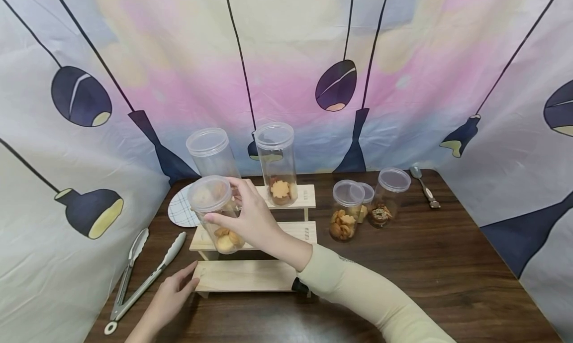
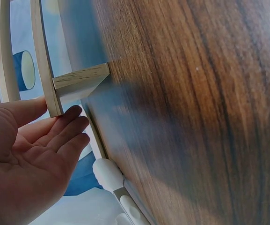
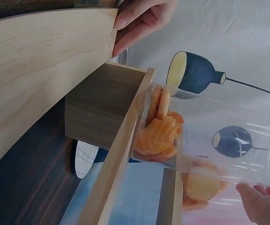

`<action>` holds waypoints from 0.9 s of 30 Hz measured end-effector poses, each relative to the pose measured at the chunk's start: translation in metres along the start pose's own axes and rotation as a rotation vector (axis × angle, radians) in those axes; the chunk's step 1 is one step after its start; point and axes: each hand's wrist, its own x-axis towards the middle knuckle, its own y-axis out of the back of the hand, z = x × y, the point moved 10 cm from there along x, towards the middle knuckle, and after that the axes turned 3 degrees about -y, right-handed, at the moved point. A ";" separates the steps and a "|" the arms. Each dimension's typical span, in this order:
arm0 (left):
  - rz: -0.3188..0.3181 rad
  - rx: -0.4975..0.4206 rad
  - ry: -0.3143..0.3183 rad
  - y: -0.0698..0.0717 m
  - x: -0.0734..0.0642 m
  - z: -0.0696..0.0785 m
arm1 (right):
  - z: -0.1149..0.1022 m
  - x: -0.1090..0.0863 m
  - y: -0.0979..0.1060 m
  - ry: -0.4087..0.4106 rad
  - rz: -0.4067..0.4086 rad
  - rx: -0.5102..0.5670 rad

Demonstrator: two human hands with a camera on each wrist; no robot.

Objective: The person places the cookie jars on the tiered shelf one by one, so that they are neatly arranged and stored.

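My right hand [image 1: 250, 216] grips a tall clear jar [image 1: 215, 214] near its lid, thumb in front and fingers behind. Cookies lie in the bottom of this jar, shell-shaped ones among them in the right wrist view. Its base is over the middle tier [image 1: 286, 232] of a wooden step rack; whether it rests there I cannot tell. My left hand [image 1: 172, 293] pinches the left end of the lowest tier [image 1: 246, 276], its thumb on one face and fingers behind in the left wrist view. Two tall jars, one a cookie jar [image 1: 276, 164], stand on the back tier.
Metal tongs [image 1: 147, 278] lie spread at the left of the table. A checked round mat [image 1: 181, 209] is behind the rack's left side. On the right stand a jar of small cookies [image 1: 343, 214], a smaller jar, another jar [image 1: 389, 194] and a spoon [image 1: 425, 188].
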 end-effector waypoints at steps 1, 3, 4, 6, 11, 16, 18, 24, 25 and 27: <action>-0.001 0.000 0.001 0.000 0.000 0.000 | 0.000 0.000 0.000 0.001 0.001 -0.006; -0.002 -0.003 0.003 0.000 0.000 0.000 | 0.000 0.001 -0.001 0.000 0.002 -0.018; -0.003 -0.005 0.003 0.000 -0.001 0.000 | 0.000 0.002 -0.001 0.001 0.003 -0.023; -0.001 -0.005 0.000 0.001 0.000 0.001 | 0.000 0.002 -0.001 0.001 0.005 -0.028; 0.011 0.006 -0.011 0.001 0.000 0.002 | -0.001 0.003 -0.003 0.005 0.009 -0.021; 0.009 0.001 -0.004 0.001 0.000 0.000 | -0.005 0.003 -0.005 0.031 0.015 -0.043; 0.004 -0.002 -0.001 0.001 0.000 -0.001 | -0.006 0.003 -0.005 0.037 0.017 -0.069; -0.002 -0.001 0.001 0.000 0.001 -0.002 | -0.008 -0.001 0.001 0.036 0.023 -0.124; 0.000 -0.002 0.002 0.000 0.000 -0.002 | -0.009 -0.001 0.002 0.038 0.022 -0.118; 0.003 -0.004 0.002 0.000 0.000 -0.002 | -0.012 -0.003 0.005 0.050 0.020 -0.104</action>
